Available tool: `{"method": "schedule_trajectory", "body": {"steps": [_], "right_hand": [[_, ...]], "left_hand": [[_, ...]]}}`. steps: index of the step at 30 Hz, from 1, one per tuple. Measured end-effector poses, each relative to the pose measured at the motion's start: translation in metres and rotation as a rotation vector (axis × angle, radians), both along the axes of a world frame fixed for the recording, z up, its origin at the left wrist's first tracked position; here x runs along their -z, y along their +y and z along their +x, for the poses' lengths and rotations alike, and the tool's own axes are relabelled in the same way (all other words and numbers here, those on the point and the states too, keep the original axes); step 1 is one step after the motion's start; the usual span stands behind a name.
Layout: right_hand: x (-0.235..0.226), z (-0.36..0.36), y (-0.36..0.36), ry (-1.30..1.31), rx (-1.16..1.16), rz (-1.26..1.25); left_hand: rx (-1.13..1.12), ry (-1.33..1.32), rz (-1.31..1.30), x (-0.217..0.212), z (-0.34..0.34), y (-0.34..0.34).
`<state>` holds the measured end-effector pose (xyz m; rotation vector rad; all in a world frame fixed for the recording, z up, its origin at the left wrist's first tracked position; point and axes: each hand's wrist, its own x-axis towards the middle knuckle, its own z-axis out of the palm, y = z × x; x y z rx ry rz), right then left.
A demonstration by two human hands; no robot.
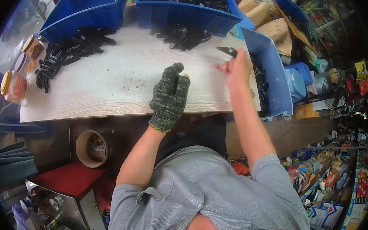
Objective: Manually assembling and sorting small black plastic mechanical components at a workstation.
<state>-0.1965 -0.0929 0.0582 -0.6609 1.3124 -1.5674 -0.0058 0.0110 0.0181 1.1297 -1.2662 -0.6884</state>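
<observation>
My left hand [169,98], in a dark green-grey knitted glove, is over the table's near edge with its fingers curled in. Whatever it holds, if anything, is hidden. My bare right hand [237,69] is near the table's right edge, partly smeared by motion. A small black plastic part [227,51] is at its fingertips and appears gripped there. Ahead, a pile of similar black parts [182,37] lies against a blue bin. Another pile of black parts [64,53] spreads along the table's left side. The pale wood-grain table [121,85] lies under both hands.
Two blue bins stand along the back: the left bin [83,17] and the right bin [185,15], the latter full of black parts. A lighter blue tub [276,75] adjoins the right edge. Lidded jars [15,85] stand at left. A bucket [92,149] is below.
</observation>
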Motion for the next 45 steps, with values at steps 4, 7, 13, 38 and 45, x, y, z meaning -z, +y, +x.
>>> {"method": "schedule_trajectory", "body": {"steps": [4,7,13,38,45], "right_hand": [[-0.001,-0.026,-0.022,0.133,0.157,-0.012],[0.003,-0.023,-0.031,0.202,-0.056,0.08],[0.01,0.005,-0.062,0.398,-0.22,0.187],[-0.006,0.023,-0.024,0.841,-0.691,0.196],[0.004,0.019,-0.022,0.848,-0.62,0.197]], "left_hand": [[-0.004,-0.052,-0.036,0.002,-0.001,0.0],[0.014,-0.055,-0.013,-0.002,-0.002,0.001],[0.036,-0.049,-0.015,-0.003,-0.001,0.001],[-0.006,-0.151,-0.033,0.0,0.001,0.003],[-0.136,-0.274,-0.121,0.012,-0.006,-0.01]]}}
